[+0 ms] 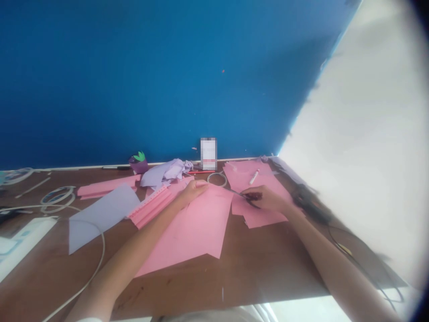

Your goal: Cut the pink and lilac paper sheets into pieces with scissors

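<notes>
My left hand [196, 190] is closed on the far edge of a large pink sheet of paper [197, 223], which slopes down toward the table's front. To its right, my right hand [268, 198] grips dark-handled scissors [254, 197]. Their blades point left and meet the sheet's far right edge; how far apart they are I cannot tell. Under and behind the right hand lie more pink paper pieces [261, 219], with a white marker [254, 176] on top. Folded pink paper [150, 208] rests left of the held sheet.
Crumpled lilac paper [164, 173], a purple pot-like item with green leaves [139, 163] and a phone-like white device [208, 154] stand near the blue wall. A lilac sheet [103, 214], white cable [103, 243] and white power strip [25, 243] are left. A dark device [311, 208] lies right.
</notes>
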The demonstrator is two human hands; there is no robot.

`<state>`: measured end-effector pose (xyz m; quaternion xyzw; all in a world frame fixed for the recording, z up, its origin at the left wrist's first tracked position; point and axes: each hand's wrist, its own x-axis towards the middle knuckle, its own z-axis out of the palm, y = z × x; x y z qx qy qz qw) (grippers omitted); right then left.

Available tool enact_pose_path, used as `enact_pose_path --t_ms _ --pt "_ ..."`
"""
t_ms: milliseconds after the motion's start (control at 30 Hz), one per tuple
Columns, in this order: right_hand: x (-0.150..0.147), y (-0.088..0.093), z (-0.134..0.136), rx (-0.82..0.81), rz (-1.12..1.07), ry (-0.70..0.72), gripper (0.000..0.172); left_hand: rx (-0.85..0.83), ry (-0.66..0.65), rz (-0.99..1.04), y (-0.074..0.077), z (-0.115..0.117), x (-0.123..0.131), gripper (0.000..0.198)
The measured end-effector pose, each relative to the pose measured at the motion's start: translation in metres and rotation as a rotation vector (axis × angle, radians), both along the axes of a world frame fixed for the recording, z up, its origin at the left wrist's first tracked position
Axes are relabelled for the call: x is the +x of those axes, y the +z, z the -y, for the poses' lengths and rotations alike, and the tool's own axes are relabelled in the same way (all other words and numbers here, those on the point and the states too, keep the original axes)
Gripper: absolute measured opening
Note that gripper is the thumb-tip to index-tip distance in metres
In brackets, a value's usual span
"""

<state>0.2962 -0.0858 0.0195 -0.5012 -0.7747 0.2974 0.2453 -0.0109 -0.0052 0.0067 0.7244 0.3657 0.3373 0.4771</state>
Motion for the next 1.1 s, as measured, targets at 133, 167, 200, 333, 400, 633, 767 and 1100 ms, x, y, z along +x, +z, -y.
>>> enact_pose_path --t_ms 133,167,200,333,400,633,767,1100 --pt "0.004 -0.003 -0.003 -0.009 -0.014 -0.013 0.040 0.009 -0.031 0.018 -0.007 -0.005 -0.002 0.039" --pt "0.005 -0.005 -0.005 -0.013 -0.021 -0.016 0.040 0.020 -0.032 0.018 -0.008 -0.007 -0.002 0.039" --pt "0.007 -0.006 -0.006 -0.017 -0.029 -0.018 0.039 0.030 -0.036 0.017 -0.010 -0.008 -0.002 0.039" --pt "0.013 -0.010 -0.009 -0.029 -0.059 -0.034 0.038 0.045 -0.060 0.023 -0.011 -0.008 -0.003 0.037" --pt "0.015 -0.011 -0.009 -0.048 -0.062 -0.048 0.037 0.049 -0.062 0.028 -0.011 -0.007 -0.003 0.037" --pt "0.013 -0.005 -0.006 -0.100 -0.047 -0.036 0.039 0.071 -0.048 0.017 -0.009 -0.006 -0.002 0.035" --pt "0.011 -0.002 -0.005 -0.076 -0.012 -0.018 0.037 0.079 -0.049 0.027 -0.011 -0.007 -0.003 0.033" --pt "0.014 -0.004 -0.005 -0.023 0.010 -0.017 0.036 0.069 -0.028 0.002 -0.010 -0.006 -0.003 0.034"
